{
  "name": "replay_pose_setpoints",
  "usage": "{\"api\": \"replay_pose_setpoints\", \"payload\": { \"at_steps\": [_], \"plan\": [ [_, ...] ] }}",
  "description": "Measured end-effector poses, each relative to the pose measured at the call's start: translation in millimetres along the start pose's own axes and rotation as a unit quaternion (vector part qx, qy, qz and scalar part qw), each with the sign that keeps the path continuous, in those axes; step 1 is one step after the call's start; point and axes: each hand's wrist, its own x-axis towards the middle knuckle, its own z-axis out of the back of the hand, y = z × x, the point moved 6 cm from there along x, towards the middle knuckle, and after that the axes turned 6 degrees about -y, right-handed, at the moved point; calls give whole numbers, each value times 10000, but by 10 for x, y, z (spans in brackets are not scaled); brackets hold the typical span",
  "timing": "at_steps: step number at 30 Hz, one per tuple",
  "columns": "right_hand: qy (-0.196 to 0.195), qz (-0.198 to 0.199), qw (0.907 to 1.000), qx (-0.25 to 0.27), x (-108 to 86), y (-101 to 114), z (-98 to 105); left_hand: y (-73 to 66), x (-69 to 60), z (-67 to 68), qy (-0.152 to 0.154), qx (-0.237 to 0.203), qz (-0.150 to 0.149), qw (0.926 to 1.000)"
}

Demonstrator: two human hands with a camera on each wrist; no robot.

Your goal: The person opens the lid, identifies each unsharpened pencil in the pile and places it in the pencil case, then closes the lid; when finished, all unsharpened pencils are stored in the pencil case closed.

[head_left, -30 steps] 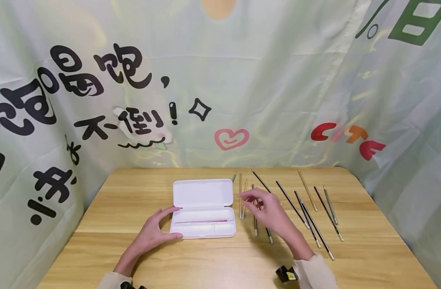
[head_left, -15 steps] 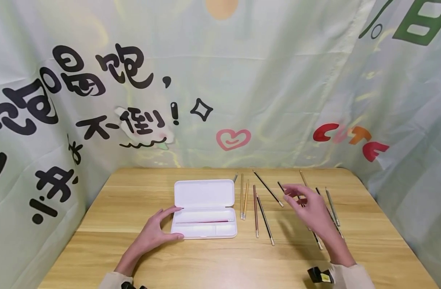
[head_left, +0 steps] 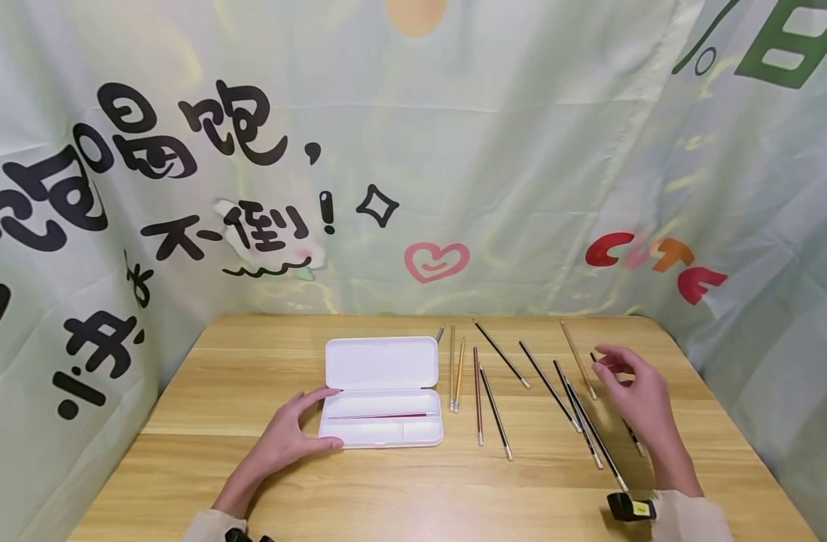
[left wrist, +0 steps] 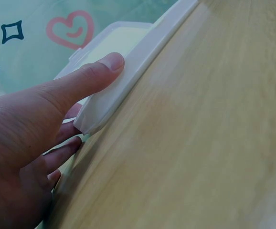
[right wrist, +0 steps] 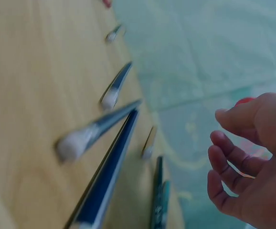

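One red pencil (head_left: 379, 415) lies in the open case (head_left: 381, 363), whose nine o'clock end the left hand (head_left: 290, 430) grips between thumb and fingers. At the case's three o'clock, well apart from it, the right hand (head_left: 637, 391) hangs over a black pencil (head_left: 635, 439), its fingers loosely bent and holding nothing. Other pencils (head_left: 550, 386) lie on the table (head_left: 413, 497) between the case's one and four o'clock.

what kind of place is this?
Likely a makeshift tabletop recording booth: printed fabric backdrop behind and along both sides of a wood-grain table, and a small black device at the right cuff.
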Motion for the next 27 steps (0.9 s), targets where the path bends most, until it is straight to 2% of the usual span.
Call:
{"api": "replay_pose_setpoints", "payload": {
  "at_steps": [4, 9, 16, 22, 27],
  "plan": [
    [96, -228, 9993, -297, -36, -235, 8, 2, 3, -1, -3, -28, -21, 10000],
    [357, -258, 9957, -811, -80, -450, -20, 8, 2, -3, -3, -37, -34, 10000],
    [858, -186, 9860, -1416, -102, -542, -90, 12, 2, -6, 5, 50, 11, 10000],
    [754, -188, 9854, -1515, -100, -524, -86, 1, 13, 5, -3, 74, -19, 10000],
    [438, -295, 9875, -1485, -95, -510, -61, 1, 11, 4, 5, 75, -28, 10000]
  ]
}}
